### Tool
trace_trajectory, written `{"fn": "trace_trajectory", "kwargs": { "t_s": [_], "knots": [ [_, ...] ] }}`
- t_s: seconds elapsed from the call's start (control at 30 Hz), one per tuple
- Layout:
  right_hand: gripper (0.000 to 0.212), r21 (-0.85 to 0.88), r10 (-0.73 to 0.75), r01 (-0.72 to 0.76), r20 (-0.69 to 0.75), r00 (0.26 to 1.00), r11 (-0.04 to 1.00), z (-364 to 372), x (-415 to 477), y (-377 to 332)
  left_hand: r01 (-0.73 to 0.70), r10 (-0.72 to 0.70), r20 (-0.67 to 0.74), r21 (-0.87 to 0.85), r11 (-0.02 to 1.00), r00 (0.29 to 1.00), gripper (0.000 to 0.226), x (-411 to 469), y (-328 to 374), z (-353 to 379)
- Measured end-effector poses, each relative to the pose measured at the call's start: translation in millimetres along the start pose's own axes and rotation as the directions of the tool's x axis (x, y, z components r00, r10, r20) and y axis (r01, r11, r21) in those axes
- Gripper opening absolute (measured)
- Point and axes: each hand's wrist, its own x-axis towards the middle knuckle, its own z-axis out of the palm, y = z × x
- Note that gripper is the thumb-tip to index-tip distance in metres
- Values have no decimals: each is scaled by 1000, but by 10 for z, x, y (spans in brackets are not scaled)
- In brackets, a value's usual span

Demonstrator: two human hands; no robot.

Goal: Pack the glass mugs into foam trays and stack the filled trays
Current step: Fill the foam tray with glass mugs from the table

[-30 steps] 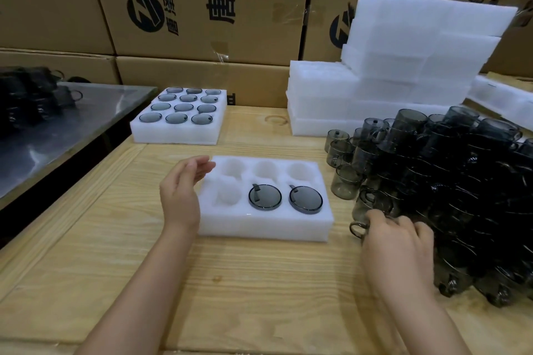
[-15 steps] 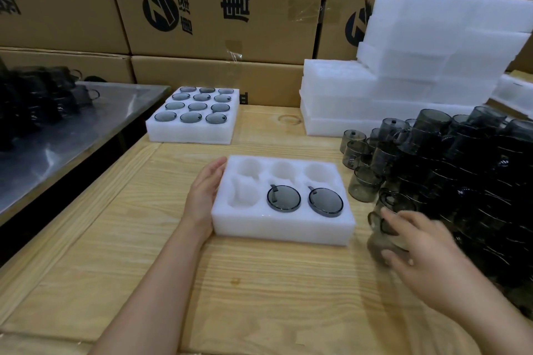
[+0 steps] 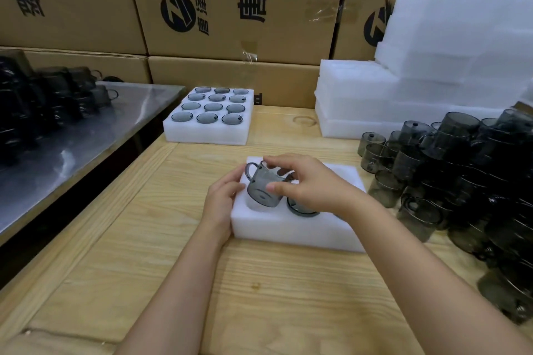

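A white foam tray (image 3: 291, 232) lies on the wooden table in front of me. My right hand (image 3: 311, 184) holds a smoky grey glass mug (image 3: 261, 186) upside down over the tray's front-left pocket, its handle pointing left. My left hand (image 3: 223, 199) rests against the tray's left edge with fingers touching the foam. One mug (image 3: 301, 209) sits inverted in the middle front pocket; the pocket beyond it is hidden by my right hand. A heap of loose grey mugs (image 3: 461, 181) fills the right side of the table.
A filled foam tray (image 3: 209, 128) with several mugs stands at the back left. Empty foam trays (image 3: 418, 89) are stacked at the back right. Cardboard boxes (image 3: 230, 8) wall the rear. A steel table (image 3: 72, 135) with dark mugs lies to the left.
My right hand has lifted a mug from the heap and carried it left over the tray's front-left pocket. My left hand stays at the tray's left edge.
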Motion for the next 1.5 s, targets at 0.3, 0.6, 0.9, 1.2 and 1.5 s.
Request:
{"fn": "trace_trajectory", "kwargs": {
  "t_s": [0.3,0.6,0.9,1.2,1.5],
  "knots": [
    [48,-374,27,-2,61,998,927,61,156,-120,-4,3,-72,-5,1000,997,48,45,-41,-8],
    [33,-496,29,-8,36,999,868,224,140,-220,-16,18,-49,26,1000,999,50,3,-40,19],
    [52,-363,36,-30,9,999,931,237,95,-44,-363,355,111,476,801,928,32,-76,140,138],
    [36,126,170,-153,-143,975,980,259,309,78,-514,350,377,633,578,858,45,-106,275,427],
    [56,-562,351,-374,-154,924,737,522,356,187,148,80,-170,963,226,982,44,79,154,412]
  ]
}}
